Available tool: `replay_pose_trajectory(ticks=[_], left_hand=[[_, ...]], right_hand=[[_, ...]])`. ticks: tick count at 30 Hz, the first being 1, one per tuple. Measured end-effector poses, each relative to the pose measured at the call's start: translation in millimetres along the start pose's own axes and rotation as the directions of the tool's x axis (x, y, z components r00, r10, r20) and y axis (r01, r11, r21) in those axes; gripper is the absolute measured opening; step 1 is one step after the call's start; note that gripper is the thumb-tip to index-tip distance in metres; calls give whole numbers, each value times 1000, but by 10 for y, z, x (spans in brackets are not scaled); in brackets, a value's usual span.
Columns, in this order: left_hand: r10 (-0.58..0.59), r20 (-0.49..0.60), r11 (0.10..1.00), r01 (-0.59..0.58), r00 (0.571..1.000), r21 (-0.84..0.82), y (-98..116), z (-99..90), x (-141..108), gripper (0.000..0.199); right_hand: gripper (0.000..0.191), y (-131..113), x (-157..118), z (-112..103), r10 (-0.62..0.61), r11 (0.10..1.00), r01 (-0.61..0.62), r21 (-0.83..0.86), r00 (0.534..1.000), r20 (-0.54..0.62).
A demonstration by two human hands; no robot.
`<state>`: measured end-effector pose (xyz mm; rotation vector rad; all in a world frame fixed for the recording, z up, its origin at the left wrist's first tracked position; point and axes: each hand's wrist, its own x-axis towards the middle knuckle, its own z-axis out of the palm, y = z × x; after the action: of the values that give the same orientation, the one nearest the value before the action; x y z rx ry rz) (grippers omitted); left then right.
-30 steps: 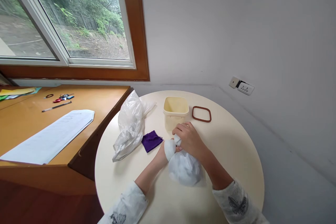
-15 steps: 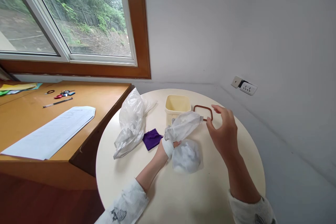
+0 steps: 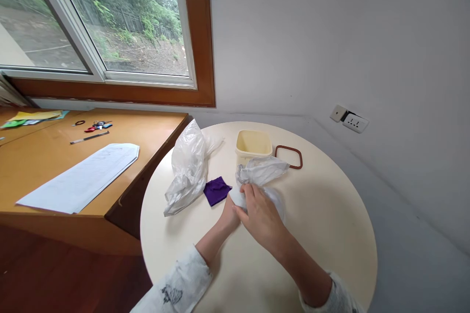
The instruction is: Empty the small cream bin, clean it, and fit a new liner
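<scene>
A white plastic bag (image 3: 264,170) with a rounded, filled lower part is bunched in the middle of the round table (image 3: 330,234). My left hand (image 3: 231,212) is at its neck, with some of the plastic wrapped over the hand; its fingers are mostly hidden but appear closed on the bag. From the right, my right hand (image 3: 261,215) reaches across the bag, its fingers bent and pinching the plastic beside my left hand. It covers much of the filled part. Left of the hands lies a folded purple cloth (image 3: 217,190).
Behind the bag stands a pale yellow square tub (image 3: 254,144), with a brown rounded-square ring (image 3: 301,159) beside it. Another crumpled clear plastic bag (image 3: 189,161) lies at the table's left. A wooden desk (image 3: 157,132) holds papers (image 3: 84,176), a pen (image 3: 89,137) and keys (image 3: 101,125).
My right hand has moved left and down from above the brown ring, where it was open, onto the bag by my left hand. Its fingers have closed. The view has shifted slightly.
</scene>
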<state>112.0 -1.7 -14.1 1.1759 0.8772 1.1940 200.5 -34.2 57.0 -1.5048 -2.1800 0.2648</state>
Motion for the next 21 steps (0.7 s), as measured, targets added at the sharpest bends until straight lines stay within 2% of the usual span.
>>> replay_pose_trajectory(ticks=[2,5,12,17,21], left_hand=[[10,-65,999,-13,998,-39,25,21,-4,12],[34,-105,999,-34,994,2,64,49,-23,9],[112,-106,986,-97,988,137,53,91,-48,15],[256,-79,929,-223,963,295,115,107,-71,12],[299,-64,894,-257,952,367,186,117,-107,10]], right_hand=[[23,31,10,-22,11,1000,-11,-15,1000,1],[22,54,9,-35,20,999,-20,-49,1000,-3],[33,162,56,-7,0,990,-1,-140,1000,-10],[35,258,80,-59,47,995,-52,-88,997,-61],[33,318,83,-117,112,994,-113,0,987,-118]])
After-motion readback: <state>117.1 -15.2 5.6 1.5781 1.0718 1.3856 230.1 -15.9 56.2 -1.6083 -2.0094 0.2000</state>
